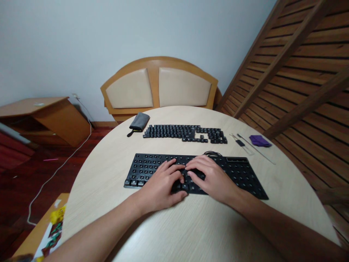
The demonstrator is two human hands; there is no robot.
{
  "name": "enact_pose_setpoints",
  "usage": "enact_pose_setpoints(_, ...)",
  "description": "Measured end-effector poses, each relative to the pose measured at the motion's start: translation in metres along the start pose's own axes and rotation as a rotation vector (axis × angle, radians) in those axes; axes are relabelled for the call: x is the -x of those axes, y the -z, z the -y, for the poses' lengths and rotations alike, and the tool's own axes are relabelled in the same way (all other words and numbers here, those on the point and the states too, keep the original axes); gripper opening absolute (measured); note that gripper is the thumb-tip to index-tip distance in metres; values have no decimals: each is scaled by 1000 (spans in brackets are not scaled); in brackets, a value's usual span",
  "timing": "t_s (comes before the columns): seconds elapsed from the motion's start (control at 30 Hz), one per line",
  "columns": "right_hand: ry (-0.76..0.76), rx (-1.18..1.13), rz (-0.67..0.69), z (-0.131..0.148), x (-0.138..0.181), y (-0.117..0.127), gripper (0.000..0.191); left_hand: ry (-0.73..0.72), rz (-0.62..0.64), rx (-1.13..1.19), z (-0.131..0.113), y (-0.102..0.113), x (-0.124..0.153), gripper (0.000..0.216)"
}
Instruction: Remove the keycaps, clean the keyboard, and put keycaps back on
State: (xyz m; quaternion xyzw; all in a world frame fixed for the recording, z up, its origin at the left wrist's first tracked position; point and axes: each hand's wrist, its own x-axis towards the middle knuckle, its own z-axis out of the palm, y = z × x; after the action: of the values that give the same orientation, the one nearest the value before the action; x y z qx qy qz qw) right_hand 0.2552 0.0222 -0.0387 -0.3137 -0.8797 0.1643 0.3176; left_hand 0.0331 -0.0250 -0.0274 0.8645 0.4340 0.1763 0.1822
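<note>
A black keyboard (242, 174) lies near the middle of the table, most of its key sockets bare. Several keycaps sit along its front row at the left. My left hand (163, 182) rests over the left-centre of the keyboard with its fingers spread, some touching it. Over the centre, my right hand (211, 176) has thumb and index finger closed together near the left fingertips. Whatever the right fingertips hold is too small or hidden to make out. Behind the keyboard, loose black keycaps (171, 131) are laid out in keyboard order.
A grey pouch (140, 122) lies at the back left of the round table (109, 171). To the right are a wire keycap puller (240, 143), a thin rod (257, 150) and a folded purple cloth (260, 141). The black cable (213, 153) is coiled behind the keyboard.
</note>
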Motion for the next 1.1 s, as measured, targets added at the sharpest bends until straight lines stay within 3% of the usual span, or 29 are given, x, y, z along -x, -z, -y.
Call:
enact_pose_setpoints(0.13,-66,235,-20,-17,-24,4,17,4,-8,-41,0,-1,0,21)
enact_pose_setpoints(0.27,-144,525,51,-36,-55,2,29,6,-6,-64,-1,-3,0,20)
enact_pose_setpoints(0.37,-168,582,64,-45,-72,-4,37,1,-9,-69,0,-3,0,21)
enact_pose_setpoints(0.5,-200,606,74,-51,-84,-11,39,-9,-21,-71,2,-5,0,20)
enact_pose_setpoints(0.93,-195,484,83,-54,-87,-15,8,-2,-25,-71,-1,-5,-1,21)
enact_pose_setpoints(1.1,-201,384,34,-35,-70,-2,15,9,-15,-82,-2,-2,-2,21)
